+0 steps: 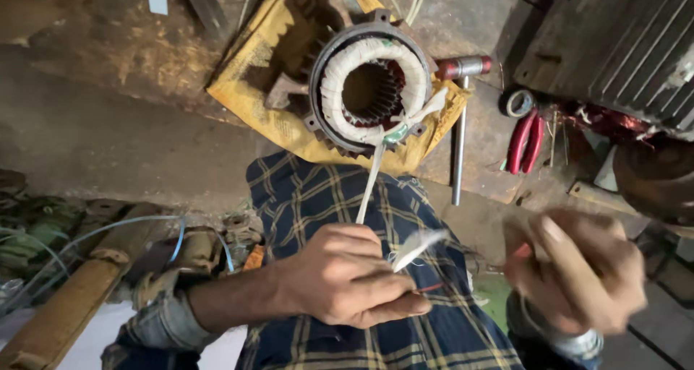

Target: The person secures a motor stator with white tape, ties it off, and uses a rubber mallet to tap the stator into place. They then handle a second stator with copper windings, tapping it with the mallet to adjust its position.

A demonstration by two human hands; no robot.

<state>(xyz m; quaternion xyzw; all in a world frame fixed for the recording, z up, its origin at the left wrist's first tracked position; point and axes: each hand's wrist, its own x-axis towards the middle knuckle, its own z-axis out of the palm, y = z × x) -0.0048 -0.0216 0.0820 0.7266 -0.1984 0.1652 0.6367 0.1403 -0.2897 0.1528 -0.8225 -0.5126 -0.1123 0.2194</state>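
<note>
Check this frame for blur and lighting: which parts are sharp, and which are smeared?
Head view: the right hand is smeared by motion blur, its grip unreadable; the left hand pinching white tape is fairly sharp; the motor stator is well lit and in focus; the left floor lies in dim shadow, and edges bow from wide-angle distortion.

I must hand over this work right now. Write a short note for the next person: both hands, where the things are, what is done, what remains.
Left hand: grips a white cloth tape running up to the round grey metal motor stator, plus a thin red wire.
Right hand: raised and blurred; what it holds is unclear.
The stator lies on yellow sacking; red-handled pliers and a hammer lie to its right.
Done: white wrapping covers the coil ring.
Left: the tape end is loose, not yet tied off.
</note>
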